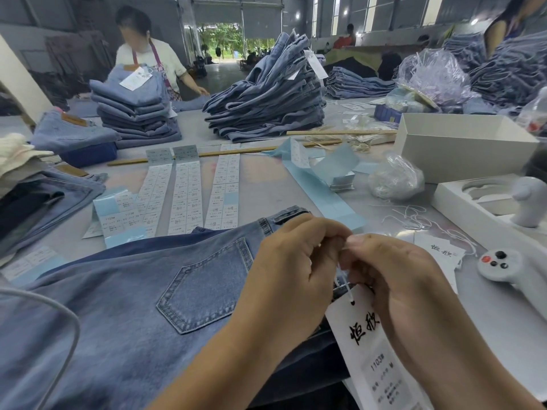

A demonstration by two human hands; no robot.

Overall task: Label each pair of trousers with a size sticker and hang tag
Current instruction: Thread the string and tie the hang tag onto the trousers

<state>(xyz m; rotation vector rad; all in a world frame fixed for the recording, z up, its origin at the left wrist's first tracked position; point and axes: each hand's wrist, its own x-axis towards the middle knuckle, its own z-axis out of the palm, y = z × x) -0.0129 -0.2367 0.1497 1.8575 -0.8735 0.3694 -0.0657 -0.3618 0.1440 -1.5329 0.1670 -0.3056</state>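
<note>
Hanging from a thin white string [344,287], a white hang tag [373,350] dangles just below the two hands, its long axis running down and slightly right toward the bottom edge of the view. The string passes through the hole at the tag's top and rises straight up into the meeting point of the fingertips. The left hand [291,273] and right hand [393,273] touch there, both with fingers curled, pinching the string ends between thumb and forefinger. Exactly how the string is looped is hidden by the fingers.

The trousers [148,306], blue denim, lie flat beneath and to the left of the hands, back pocket [204,291] facing up, waistband [284,217] at the far side just beyond the left hand's knuckles. The tag sits at the trousers' right edge, so the right hand is nearer the tag and the left hand nearer the denim. The step in hand looks like tying or fastening the string; whether it already passes through a belt loop cannot be seen.

Beyond the waistband, strips of size stickers [186,196] lie in rows on the grey table [266,184]. A spare tag [441,253] rests right of the hands, near a white controller [503,266]. Stacks of folded jeans [266,99] stand farther back.
</note>
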